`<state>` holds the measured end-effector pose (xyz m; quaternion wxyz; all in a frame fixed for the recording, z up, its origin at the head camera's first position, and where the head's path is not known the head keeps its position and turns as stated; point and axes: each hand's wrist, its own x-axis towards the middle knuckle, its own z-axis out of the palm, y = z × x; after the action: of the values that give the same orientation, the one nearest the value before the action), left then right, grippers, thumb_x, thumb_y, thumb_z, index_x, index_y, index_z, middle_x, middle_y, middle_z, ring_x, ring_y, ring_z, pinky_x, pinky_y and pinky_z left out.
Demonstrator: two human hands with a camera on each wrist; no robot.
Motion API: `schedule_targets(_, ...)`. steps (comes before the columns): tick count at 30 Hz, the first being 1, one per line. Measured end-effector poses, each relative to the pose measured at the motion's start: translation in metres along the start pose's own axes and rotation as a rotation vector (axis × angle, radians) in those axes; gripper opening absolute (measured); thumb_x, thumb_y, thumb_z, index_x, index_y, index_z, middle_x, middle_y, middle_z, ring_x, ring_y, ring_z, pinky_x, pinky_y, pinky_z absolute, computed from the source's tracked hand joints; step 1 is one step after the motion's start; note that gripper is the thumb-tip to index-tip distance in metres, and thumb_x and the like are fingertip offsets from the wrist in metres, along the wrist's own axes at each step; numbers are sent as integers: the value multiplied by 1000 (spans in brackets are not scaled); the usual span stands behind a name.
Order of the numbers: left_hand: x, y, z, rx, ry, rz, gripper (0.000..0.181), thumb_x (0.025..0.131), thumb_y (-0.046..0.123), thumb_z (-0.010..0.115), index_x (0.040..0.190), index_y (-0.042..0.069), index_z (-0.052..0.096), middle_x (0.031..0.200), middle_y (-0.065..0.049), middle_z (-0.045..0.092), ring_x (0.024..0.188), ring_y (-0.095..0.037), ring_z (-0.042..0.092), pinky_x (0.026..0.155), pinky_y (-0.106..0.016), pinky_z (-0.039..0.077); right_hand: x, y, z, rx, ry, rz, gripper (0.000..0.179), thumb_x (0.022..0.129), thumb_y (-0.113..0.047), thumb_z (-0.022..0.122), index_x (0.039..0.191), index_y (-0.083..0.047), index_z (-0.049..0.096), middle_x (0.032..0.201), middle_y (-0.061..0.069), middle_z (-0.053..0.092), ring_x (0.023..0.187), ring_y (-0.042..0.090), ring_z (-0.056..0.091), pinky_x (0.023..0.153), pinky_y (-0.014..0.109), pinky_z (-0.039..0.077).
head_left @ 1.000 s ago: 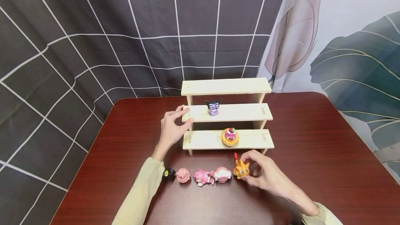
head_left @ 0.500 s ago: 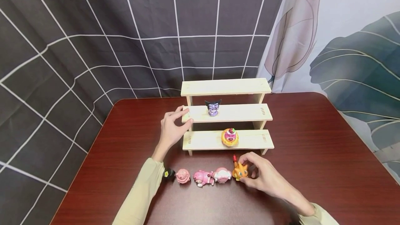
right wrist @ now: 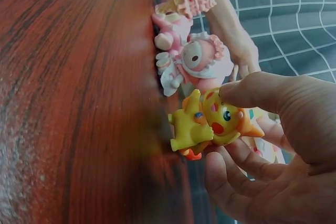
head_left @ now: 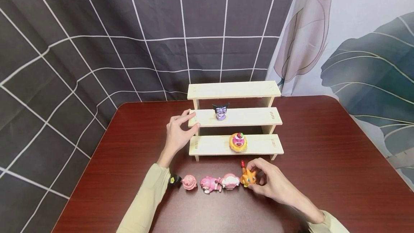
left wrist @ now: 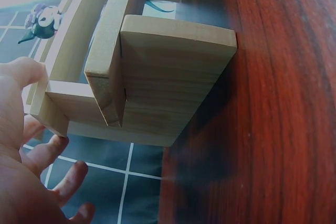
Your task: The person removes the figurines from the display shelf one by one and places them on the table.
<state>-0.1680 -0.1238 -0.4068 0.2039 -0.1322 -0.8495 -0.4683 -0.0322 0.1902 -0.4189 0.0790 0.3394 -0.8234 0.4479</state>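
My left hand (head_left: 179, 134) grips the left end of a three-step wooden display shelf (head_left: 245, 117) at its middle tier. Seen from the left wrist, the thumb lies on one face of that tier's end, the fingers (left wrist: 50, 153) on the other side. With thumb and fingers, my right hand (head_left: 275, 181) pinches a small yellow toy figurine in an orange hood (right wrist: 202, 121), low at the tabletop. It is at the right end of a row of figurines, right beside a pink-and-white figurine (head_left: 230, 181). Its red-tipped tail (head_left: 243, 164) points toward the shelf.
Leftward in the row come a pink lying figurine (head_left: 211, 184), a pink round figurine (head_left: 189, 182) and a black one (head_left: 175, 180) partly behind the left sleeve. A purple-and-black figurine (head_left: 221, 112) stands on the middle tier, a tart-shaped figurine (head_left: 238, 142) on the lowest.
My right hand has moved slightly left and toward me with the yellow figurine, closing the gap to the pink-and-white one. The left hand stays on the shelf end.
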Motion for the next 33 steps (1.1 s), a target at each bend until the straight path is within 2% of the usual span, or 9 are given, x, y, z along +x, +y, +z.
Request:
schedule_targets(10, 0, 0, 0, 3, -5, -5, 41, 82, 28, 81, 121, 18, 75, 132, -3, 64, 105, -28, 53, 88, -49, 37, -1, 1, 1, -17, -5, -19, 49, 66, 8, 84, 102, -13, 60, 94, -8, 57, 71, 7, 58, 52, 27, 50)
schedule_targets(16, 0, 1, 0, 8, 7, 19, 42, 80, 26, 82, 120, 16, 76, 131, -5, 65, 104, -31, 54, 87, -50, 38, -2, 0, 1, -27, -17, -4, 49, 65, 8, 84, 103, -13, 60, 95, -8, 57, 74, 6, 57, 52, 27, 50)
schedule_targets(26, 1, 1, 1, 9, 14, 20, 41, 80, 26, 82, 120, 16, 76, 131, -4, 65, 104, -32, 55, 87, -51, 38, 0, 1, -2, -67, -46, -52, 48, 65, 5, 85, 103, -13, 62, 93, -9, 58, 75, 4, 55, 55, 26, 50)
schedule_targets(33, 0, 0, 1, 8, 17, 28, 41, 80, 26, 82, 119, 16, 76, 131, -4, 65, 102, -32, 55, 86, -51, 38, 0, 0, -2, -64, -54, -50, 47, 66, 5, 85, 105, -12, 63, 93, -9, 58, 75, 3, 54, 55, 26, 50)
